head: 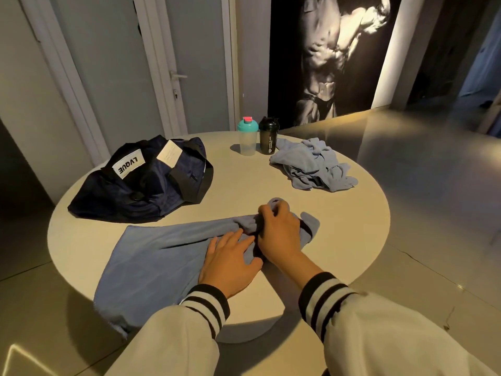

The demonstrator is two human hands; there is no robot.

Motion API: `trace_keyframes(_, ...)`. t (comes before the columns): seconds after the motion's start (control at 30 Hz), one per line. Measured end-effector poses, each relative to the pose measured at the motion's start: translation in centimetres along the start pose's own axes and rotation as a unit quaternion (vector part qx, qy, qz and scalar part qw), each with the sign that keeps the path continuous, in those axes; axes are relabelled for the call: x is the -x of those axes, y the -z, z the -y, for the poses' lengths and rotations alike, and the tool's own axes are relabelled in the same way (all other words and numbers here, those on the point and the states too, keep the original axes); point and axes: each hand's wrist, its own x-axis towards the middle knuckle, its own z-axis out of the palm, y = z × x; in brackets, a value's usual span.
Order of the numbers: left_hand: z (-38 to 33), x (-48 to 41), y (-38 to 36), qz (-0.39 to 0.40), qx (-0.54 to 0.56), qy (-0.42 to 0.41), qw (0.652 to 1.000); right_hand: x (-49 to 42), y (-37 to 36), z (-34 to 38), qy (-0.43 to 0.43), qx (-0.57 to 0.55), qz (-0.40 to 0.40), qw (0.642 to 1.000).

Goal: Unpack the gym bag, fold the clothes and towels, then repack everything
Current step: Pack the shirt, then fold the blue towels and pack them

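Left hand flat on towel, right hand seemingly gripping its bunched end, gym bag, shakers, crumpled cloth beyond

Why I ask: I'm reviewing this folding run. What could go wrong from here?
1. The blue towel overhangs the near edge of the round table. With the right hand gripping its bunched end and the left hand pressing flat, a tug might drag it off or leave a crooked fold.
2. The crumpled blue cloth lies beside the black shaker bottle and the teal-lidded shaker bottle; grabbing it carelessly could topple them.
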Motion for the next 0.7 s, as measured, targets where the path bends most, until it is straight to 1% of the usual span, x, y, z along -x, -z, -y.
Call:
trace_keyframes(0.07,0.1,-0.4,-0.1,0.014,-0.028,0.019,0.999,0.9,-0.3,-0.7,-0.016,-0.007,0.004,1.0)
trace_keyframes(0.1,0.1,-0.4,-0.2,0.018,-0.048,0.032,0.998,1.4,-0.4,-1.2,-0.017,-0.008,0.02,1.0)
trace_keyframes(0.17,0.1,-0.6,-0.2,0.011,-0.067,0.058,0.996,2.6,-0.5,-1.8,-0.029,-0.018,0.041,0.999)
trace_keyframes(0.23,-0.1,-0.5,0.0,-0.007,-0.061,0.077,0.995,3.8,-0.3,-2.0,-0.034,-0.034,0.019,0.999)
trace_keyframes(0.27,-0.2,-0.4,0.0,-0.022,-0.066,0.073,0.995,4.2,-0.1,-2.0,-0.031,-0.035,0.005,0.999)
trace_keyframes(0.33,-0.2,0.2,-0.1,-0.071,-0.077,0.028,0.994,4.6,0.1,-2.0,-0.026,-0.022,-0.002,0.999)
trace_keyframes(0.4,-0.6,0.8,-0.2,-0.127,-0.044,-0.027,0.991,4.8,0.4,-2.1,-0.024,-0.029,-0.001,0.999)
trace_keyframes(0.43,-1.0,1.1,-0.1,-0.138,-0.01,-0.027,0.99,4.8,0.6,-2.1,-0.025,-0.045,-0.001,0.999)
trace_keyframes(0.5,-2.7,1.2,0.0,-0.133,0.048,-0.005,0.99,4.9,1.0,-2.0,-0.038,-0.092,0.0,0.995)
trace_keyframes(0.6,-4.9,0.9,-0.6,-0.118,0.053,0.0,0.992,5.1,1.4,-1.8,-0.084,-0.142,-0.006,0.986)
trace_keyframes(0.7,-4.9,0.7,-1.3,-0.108,0.051,-0.011,0.993,5.8,1.5,-3.0,-0.105,-0.105,-0.025,0.989)
